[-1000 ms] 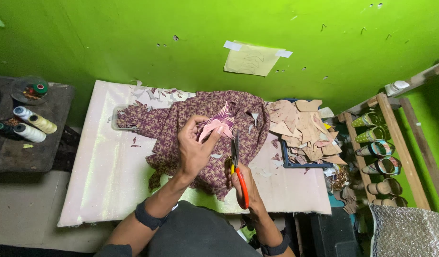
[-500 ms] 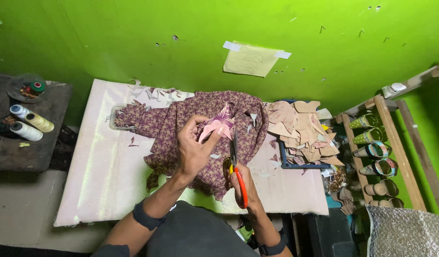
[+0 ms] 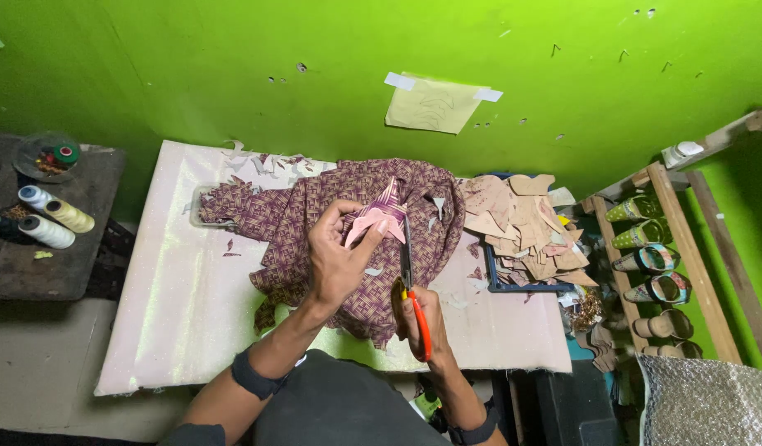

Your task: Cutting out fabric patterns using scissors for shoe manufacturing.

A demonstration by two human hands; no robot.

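Head view: left hand [image 3: 338, 258] pinches pink fabric piece [image 3: 374, 219] — right hand [image 3: 422, 318] grips scissors [image 3: 409, 277].

Purple patterned cloth [image 3: 348, 223] sits mid-table [image 3: 174, 314], brown cardboard cutout stack [image 3: 521, 227] to its right, thread spools [image 3: 46, 219] off left.

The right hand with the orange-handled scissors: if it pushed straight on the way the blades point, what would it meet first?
Probably the small pink patterned fabric piece pinched in the left hand. The right hand aims the scissors up toward it, with the purple patterned cloth behind; depth is unclear.
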